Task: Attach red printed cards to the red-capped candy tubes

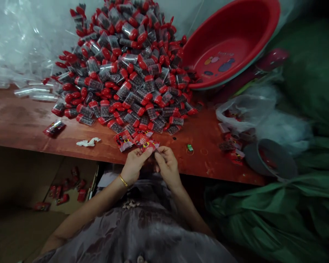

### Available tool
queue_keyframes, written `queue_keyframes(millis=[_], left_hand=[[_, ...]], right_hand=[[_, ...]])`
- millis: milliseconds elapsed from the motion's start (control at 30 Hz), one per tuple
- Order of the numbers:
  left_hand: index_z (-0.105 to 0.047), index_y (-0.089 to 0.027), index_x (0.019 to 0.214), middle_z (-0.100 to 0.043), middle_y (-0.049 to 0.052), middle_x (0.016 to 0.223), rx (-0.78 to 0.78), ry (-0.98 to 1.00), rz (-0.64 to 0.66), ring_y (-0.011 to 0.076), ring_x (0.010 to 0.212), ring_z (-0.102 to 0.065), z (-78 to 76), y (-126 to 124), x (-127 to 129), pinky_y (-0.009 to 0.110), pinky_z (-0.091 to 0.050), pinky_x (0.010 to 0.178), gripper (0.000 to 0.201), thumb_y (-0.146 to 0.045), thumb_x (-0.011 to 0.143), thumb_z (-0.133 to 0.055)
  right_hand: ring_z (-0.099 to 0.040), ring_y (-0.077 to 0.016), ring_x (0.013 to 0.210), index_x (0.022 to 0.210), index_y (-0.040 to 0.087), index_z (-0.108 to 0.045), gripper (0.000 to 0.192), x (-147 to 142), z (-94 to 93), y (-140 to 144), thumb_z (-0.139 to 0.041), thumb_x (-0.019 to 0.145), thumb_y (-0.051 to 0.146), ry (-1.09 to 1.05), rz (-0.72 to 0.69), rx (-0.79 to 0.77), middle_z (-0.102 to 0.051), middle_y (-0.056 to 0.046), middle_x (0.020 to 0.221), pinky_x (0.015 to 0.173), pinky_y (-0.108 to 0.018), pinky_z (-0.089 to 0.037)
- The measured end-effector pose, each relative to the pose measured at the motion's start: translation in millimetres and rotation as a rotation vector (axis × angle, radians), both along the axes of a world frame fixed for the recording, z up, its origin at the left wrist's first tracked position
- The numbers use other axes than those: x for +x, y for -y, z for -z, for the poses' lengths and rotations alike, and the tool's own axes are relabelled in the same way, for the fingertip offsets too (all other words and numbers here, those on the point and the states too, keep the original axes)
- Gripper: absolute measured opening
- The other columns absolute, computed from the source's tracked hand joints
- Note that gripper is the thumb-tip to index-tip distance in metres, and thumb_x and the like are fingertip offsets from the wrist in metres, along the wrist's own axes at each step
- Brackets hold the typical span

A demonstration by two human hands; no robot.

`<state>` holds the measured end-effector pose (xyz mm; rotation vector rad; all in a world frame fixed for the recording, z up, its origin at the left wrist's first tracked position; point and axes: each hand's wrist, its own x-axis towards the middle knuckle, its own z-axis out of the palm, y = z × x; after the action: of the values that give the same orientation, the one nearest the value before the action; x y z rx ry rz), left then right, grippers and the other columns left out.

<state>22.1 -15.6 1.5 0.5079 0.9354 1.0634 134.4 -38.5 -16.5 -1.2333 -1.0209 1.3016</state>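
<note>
Red sachet [148, 147] sits pinched between both hands at the near edge of the wooden table [24, 124], just in front of the person's lap. The left hand [134, 164], with a gold bangle [123, 180] at its wrist, grips it from the left with thumb and fingertips; the right hand [167, 165] closes on it from the right, fingers curled in. Most of the sachet is covered by the fingers, so its print cannot be read. A few more loose sachets [128, 139] lie on the table touching the one held, partly tucked under the foot of a big heap of small clear vials with red caps [126, 69]; what fills the vials shows only as a dark grid and is hard to make out.

Behind the heap a red plastic basin [230, 44] leans tilted, its rim cut off at the top edge; it holds nothing but a printed picture on its floor. To the right, a clear plastic bag [244, 109] holds some red packets, blurred. Beside it a grey bowl [268, 159] lies on its side with something red inside, unclear. Below the table on the left, a cardboard box [71, 182] holds a scatter of red packets [65, 190], dim in shadow. Green cloth [276, 219] fills the right side, smeared by motion.
</note>
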Motion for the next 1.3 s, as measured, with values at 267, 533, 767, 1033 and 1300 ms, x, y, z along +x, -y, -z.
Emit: queue_keyframes(millis=[267, 533, 767, 1033, 1300], left_hand=[[-0.062, -0.014, 0.059, -0.053, -0.004, 0.047, 0.062, -0.052, 0.049, 0.0069, 0.042, -0.044, -1.9, 1, -4, 0.022, -0.037, 0.045, 0.036, -0.046, 0.056, -0.077], [-0.056, -0.015, 0.056, -0.047, -0.004, 0.046, 0.049, -0.018, 0.049, 0.0070, 0.041, -0.042, 5.0, 7, -16, 0.022, -0.037, 0.043, 0.041, -0.052, 0.063, -0.071], [-0.063, -0.014, 0.070, -0.064, 0.001, 0.063, -0.010, -0.010, -0.063, 0.0135, 0.059, -0.060, -3.1, 2, -58, 0.026, -0.048, 0.061, 0.036, -0.047, 0.061, -0.076], [-0.062, -0.019, 0.083, -0.071, 0.006, 0.093, -0.036, -0.064, -0.690, 0.0174, 0.091, -0.065, -12.6, -54, -191, 0.029, -0.051, 0.079, 0.039, -0.054, 0.085, -0.044], [-0.066, -0.020, 0.103, -0.047, 0.011, 0.139, 0.511, -1.413, -0.269, 0.0332, 0.134, -0.031, 7.7, -50, -119, 0.053, -0.021, 0.109, 0.029, -0.029, 0.078, -0.056]], right_hand=[[-0.047, -0.0058, 0.040, 0.090, 0.022, -0.046, 0.028, -1, 0.6, 8, -0.053, 0.083, 0.048, 0.015, -0.065, -0.015, -0.055, 0.007, 0.061, 0.043, -0.020, -0.042], [-0.047, -0.0071, 0.034, 0.080, 0.022, -0.048, 0.034, -16, -0.5, -2, -0.065, 0.071, 0.050, -0.001, -0.096, -0.042, -0.060, 0.006, 0.053, 0.034, -0.018, -0.036], [-0.047, -0.0081, 0.043, 0.065, 0.021, -0.050, 0.029, -37, 9.7, -18, -0.066, 0.070, 0.045, 0.244, -0.050, 0.146, -0.052, 0.006, 0.051, 0.043, -0.020, -0.040], [-0.060, -0.0157, 0.072, 0.096, 0.019, -0.063, 0.023, -14, 23.9, -36, -0.047, 0.088, 0.034, 0.942, 0.009, 0.370, -0.067, -0.005, 0.080, 0.071, -0.028, -0.048], [-0.046, -0.0258, 0.111, 0.119, 0.021, -0.058, 0.033, -32, 6.1, -76, -0.042, 0.090, 0.025, 1.424, -0.241, 0.498, -0.055, -0.011, 0.126, 0.091, -0.039, -0.037]])
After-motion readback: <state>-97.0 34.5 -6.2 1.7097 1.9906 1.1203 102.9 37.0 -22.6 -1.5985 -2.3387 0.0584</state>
